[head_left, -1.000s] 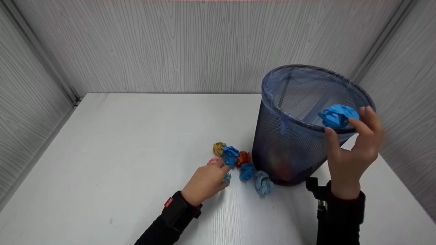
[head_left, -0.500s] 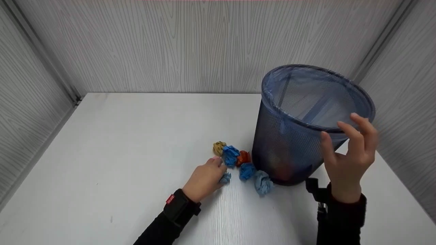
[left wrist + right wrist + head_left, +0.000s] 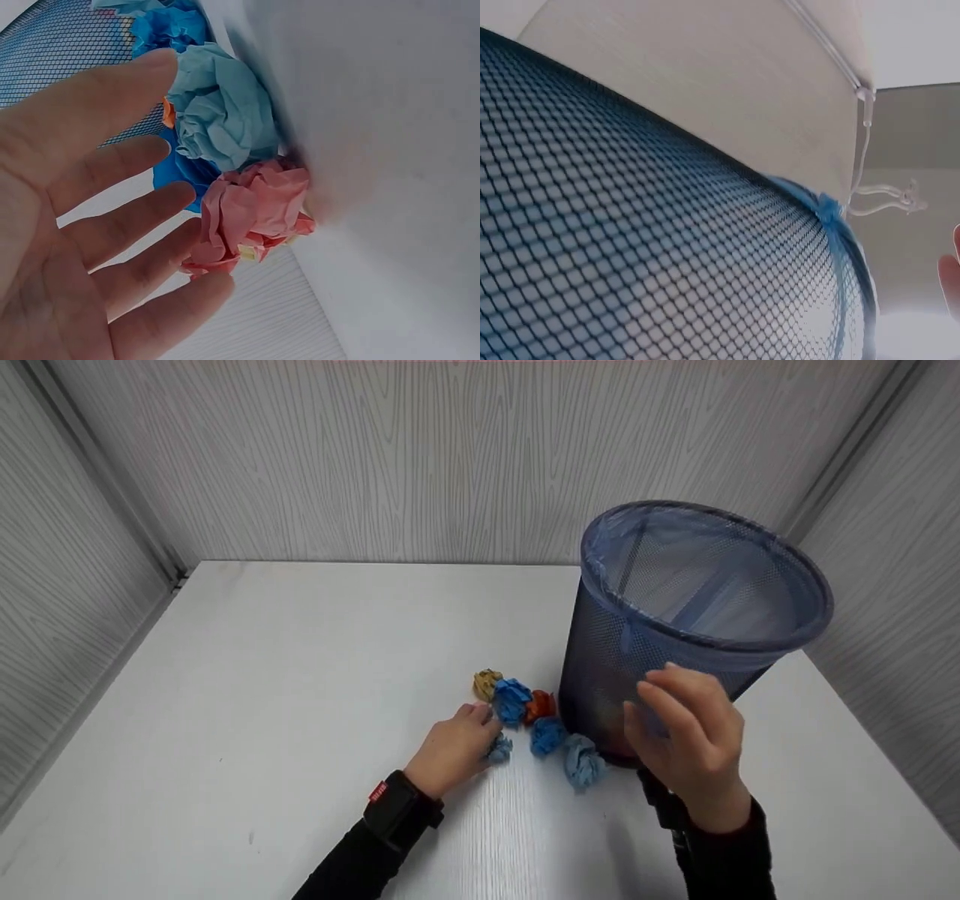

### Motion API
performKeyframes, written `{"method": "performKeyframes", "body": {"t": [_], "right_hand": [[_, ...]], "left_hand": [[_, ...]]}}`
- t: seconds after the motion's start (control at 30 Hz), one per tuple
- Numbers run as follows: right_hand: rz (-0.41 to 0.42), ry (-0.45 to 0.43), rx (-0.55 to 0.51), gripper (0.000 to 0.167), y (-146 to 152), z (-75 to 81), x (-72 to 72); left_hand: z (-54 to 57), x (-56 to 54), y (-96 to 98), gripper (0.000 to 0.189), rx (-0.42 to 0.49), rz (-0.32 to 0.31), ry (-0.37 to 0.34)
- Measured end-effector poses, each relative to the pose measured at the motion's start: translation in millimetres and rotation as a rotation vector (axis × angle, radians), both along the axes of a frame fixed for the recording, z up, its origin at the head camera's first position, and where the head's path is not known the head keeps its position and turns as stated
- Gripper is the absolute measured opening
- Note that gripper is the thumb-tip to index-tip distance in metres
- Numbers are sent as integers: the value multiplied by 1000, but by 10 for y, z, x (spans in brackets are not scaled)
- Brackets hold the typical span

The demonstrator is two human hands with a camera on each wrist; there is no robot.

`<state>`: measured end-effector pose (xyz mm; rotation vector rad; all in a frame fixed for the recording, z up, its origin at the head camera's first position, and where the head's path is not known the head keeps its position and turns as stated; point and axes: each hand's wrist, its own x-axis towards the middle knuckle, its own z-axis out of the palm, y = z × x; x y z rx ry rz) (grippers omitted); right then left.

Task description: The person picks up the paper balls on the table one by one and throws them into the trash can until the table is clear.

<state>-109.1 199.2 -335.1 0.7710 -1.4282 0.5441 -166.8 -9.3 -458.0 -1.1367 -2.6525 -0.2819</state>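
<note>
My left hand (image 3: 452,750) rests at the cluster of crumpled paper balls on the table. In the left wrist view its fingers are spread, with the thumb at the light blue paper ball (image 3: 225,109) and the other fingers beside the pink paper ball (image 3: 259,202); neither is gripped. My right hand (image 3: 694,742) hangs in front of the mesh wastebasket (image 3: 600,660), fingers loosely bent with nothing between them. A blue paper ball (image 3: 512,702), a yellow one (image 3: 487,685) and an orange one (image 3: 540,706) lie just beyond the left hand.
Between the hands lie another blue paper ball (image 3: 547,736) and a larger light blue one (image 3: 583,762) near the wastebasket's base. A bluish liner bag is folded over the basket's rim (image 3: 712,641). Grey wood-grain panels (image 3: 390,457) stand behind and at both sides of the white table (image 3: 225,697).
My right hand let a blue paper ball drop into the wastebasket, then came down and left, away from the rim. The left hand stayed among the balls, drawn slightly back from the blue one.
</note>
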Motion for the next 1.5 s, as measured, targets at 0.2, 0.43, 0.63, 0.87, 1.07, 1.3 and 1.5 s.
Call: {"method": "performKeyframes", "body": {"t": [0.2, 0.43, 0.63, 0.87, 1.07, 1.3, 1.5], "right_hand": [[42, -107, 168, 14, -89, -94, -27], [29, -242, 333, 16, -92, -217, -91], [35, -290, 388, 15, -119, -293, -139], [7, -445, 501, 14, -146, -404, -196], [-72, -596, 599, 34, -136, -465, -222], [-96, -632, 632, 37, -129, -498, -246], [-74, -628, 631, 40, -132, -483, -245]], "left_hand": [[-4, -16, -13, 36, -13, 1, -11], [7, -19, 17, 22, -35, -21, -2], [2, -15, 57, 21, -48, -88, -23], [-31, -19, 56, 17, -93, -75, -75], [-37, -26, 44, 10, -85, -58, -93], [-9, -18, 35, 9, -60, -86, -110], [49, -2, 43, 4, -3, -123, 24]]}}
